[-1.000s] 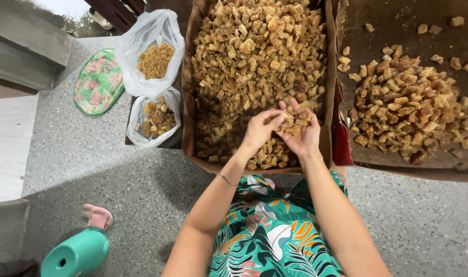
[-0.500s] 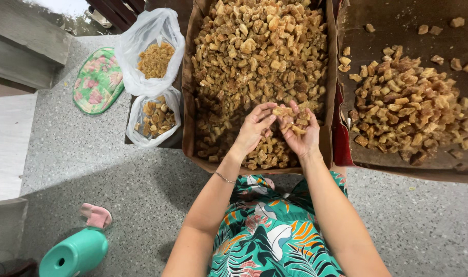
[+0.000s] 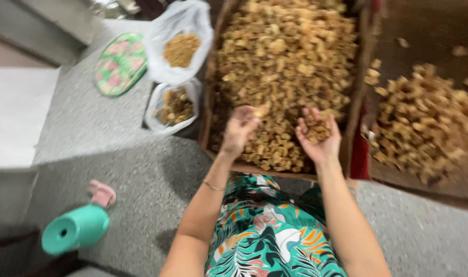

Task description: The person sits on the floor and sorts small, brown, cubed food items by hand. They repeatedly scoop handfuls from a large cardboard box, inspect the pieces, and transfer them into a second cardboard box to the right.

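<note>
Middle box (image 3: 213, 87): cardboard, heaped nearly full with brown dried pieces; most of the heap looks unsorted.
Right box (image 3: 424, 31): holds a smaller pile; far end bare.
Upper bag (image 3: 180, 31): white plastic, open, part-filled with fine bits.
Lower bag (image 3: 175, 105): small, part-filled.
Right hand (image 3: 318, 136): palm up, cupped, holding a handful of pieces over the middle box.
Left hand (image 3: 239, 128): fingers pinched on one piece, just beside the right hand.

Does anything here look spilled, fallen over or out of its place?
Nothing looks spilled. The teal roll lies on its side on the floor. Both hands, left hand and right hand, hold brown pieces over the middle tray.
</note>
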